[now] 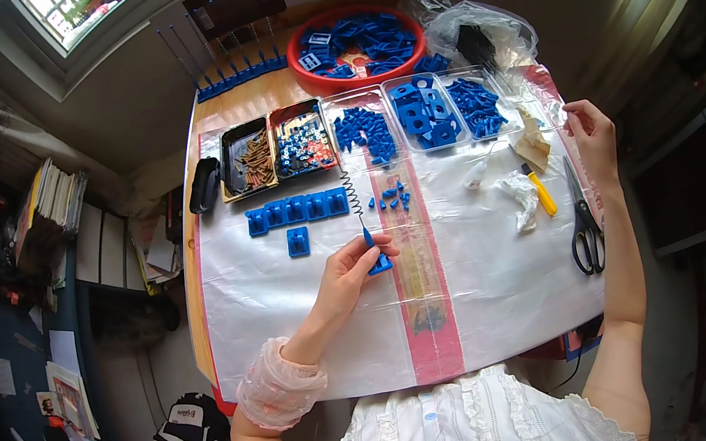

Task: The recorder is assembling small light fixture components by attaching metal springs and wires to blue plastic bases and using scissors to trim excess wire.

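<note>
Pinching blue part point(379, 262) in left hand point(348, 275) | right hand point(590, 133) outstretched

trays: five, in a row point(364, 129)
red bowl: one point(354, 43)
scissors: one point(585, 223)
hands: two point(350, 269) point(590, 132)
blue blocks in a row: five point(296, 210)

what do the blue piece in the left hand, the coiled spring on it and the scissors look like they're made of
The blue piece in the left hand looks like moulded plastic: uniform saturated colour, dull sheen. The spring rising from it looks like thin dark metal wire, judging by its fine even coils. The scissors show grey, probably steel, blades and black handles, likely plastic.
</note>
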`<act>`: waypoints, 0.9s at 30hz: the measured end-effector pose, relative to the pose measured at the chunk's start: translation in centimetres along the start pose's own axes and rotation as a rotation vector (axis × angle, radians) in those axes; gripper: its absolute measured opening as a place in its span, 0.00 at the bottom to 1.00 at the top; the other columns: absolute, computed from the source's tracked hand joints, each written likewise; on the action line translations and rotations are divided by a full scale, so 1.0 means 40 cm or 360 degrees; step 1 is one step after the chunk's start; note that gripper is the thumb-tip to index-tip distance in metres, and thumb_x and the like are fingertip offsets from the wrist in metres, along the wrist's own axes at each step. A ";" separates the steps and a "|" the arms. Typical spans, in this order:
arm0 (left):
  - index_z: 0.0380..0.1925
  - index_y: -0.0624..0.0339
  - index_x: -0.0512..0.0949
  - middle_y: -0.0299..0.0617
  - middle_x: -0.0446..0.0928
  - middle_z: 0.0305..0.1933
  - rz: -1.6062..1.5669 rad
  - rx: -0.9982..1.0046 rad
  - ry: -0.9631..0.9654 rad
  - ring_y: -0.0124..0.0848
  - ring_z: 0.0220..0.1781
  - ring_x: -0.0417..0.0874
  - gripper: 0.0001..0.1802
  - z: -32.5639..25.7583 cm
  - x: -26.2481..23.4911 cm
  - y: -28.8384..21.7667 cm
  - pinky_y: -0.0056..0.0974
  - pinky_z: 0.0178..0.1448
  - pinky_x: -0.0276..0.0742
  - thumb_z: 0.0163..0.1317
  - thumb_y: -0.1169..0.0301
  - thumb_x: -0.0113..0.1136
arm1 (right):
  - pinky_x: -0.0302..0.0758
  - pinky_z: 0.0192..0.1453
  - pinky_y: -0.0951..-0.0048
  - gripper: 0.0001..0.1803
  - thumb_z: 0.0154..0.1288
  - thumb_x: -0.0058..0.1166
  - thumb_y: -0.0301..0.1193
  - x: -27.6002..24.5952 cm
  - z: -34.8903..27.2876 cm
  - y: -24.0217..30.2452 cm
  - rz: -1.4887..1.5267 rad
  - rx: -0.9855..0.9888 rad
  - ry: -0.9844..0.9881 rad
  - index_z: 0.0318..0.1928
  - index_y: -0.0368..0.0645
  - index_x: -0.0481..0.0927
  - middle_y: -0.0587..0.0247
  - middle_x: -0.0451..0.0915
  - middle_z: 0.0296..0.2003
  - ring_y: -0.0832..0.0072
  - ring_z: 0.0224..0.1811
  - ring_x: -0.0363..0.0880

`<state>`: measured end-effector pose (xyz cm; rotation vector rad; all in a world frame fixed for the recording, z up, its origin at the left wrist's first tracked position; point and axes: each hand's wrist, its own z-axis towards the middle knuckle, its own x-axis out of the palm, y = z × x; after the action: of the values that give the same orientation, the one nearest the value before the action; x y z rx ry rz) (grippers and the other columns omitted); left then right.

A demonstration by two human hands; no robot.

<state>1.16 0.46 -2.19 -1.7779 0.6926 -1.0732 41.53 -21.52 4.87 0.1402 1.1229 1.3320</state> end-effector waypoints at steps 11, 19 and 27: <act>0.47 0.65 0.76 0.43 0.80 0.40 -0.0144 0.0082 -0.0020 0.31 0.46 0.82 0.10 0.003 -0.010 0.016 0.37 0.52 0.79 0.73 0.72 0.50 | 0.74 0.38 0.63 0.08 0.63 0.58 0.26 -0.183 -0.333 0.036 -0.0706 0.0551 0.0376 0.39 0.35 0.75 0.53 0.77 0.29 0.64 0.33 0.80; 0.40 0.59 0.71 0.42 0.77 0.33 -0.0160 0.0100 -0.0025 0.30 0.38 0.78 0.03 0.000 0.006 0.002 0.34 0.42 0.73 0.71 0.73 0.51 | 0.74 0.55 0.52 0.22 0.59 0.61 0.29 -0.146 -0.423 0.076 -0.1213 0.0574 0.0401 0.50 0.32 0.69 0.41 0.78 0.45 0.46 0.50 0.78; 0.42 0.58 0.71 0.42 0.77 0.34 -0.0030 0.0116 -0.0037 0.29 0.38 0.78 0.04 -0.004 0.006 0.005 0.34 0.42 0.73 0.71 0.73 0.52 | 0.78 0.46 0.52 0.16 0.52 0.65 0.31 -0.149 -0.369 0.089 -0.1242 0.0733 0.0428 0.35 0.30 0.78 0.42 0.83 0.34 0.47 0.38 0.83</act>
<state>1.14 0.12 -2.26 -1.7348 0.6162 -1.0757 29.67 -32.59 3.05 -0.1413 1.4948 0.3941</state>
